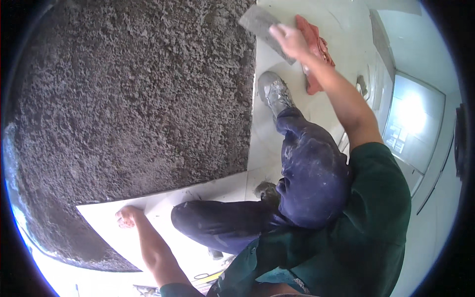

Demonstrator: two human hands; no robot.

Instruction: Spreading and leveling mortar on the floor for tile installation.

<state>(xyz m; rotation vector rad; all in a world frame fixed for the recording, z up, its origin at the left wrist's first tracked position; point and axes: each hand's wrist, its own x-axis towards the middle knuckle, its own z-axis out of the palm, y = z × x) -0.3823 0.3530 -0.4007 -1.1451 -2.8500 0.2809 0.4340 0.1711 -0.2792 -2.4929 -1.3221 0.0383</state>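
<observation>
My right hand (292, 43) is closed on a plastering trowel (260, 24), whose flat grey rectangular blade sits at the far right border of a bed of rough grey mortar (133, 99). The trowel's handle is hidden by my fingers. At the lower left, my left hand (129, 217) leans in a fist on a laid white tile (114, 232), close to the mortar's near edge. Nothing shows in that fist. A crumpled reddish cloth (311, 39) lies just right of the trowel.
My grey mortar-stained shoe (276, 93) stands on the pale tiles (264, 143) beside the mortar. My bent knee (185, 218) is over the near tile. A bright window (413, 119) is in the wall at right. Behind my left forearm lies a yellow object (208, 278).
</observation>
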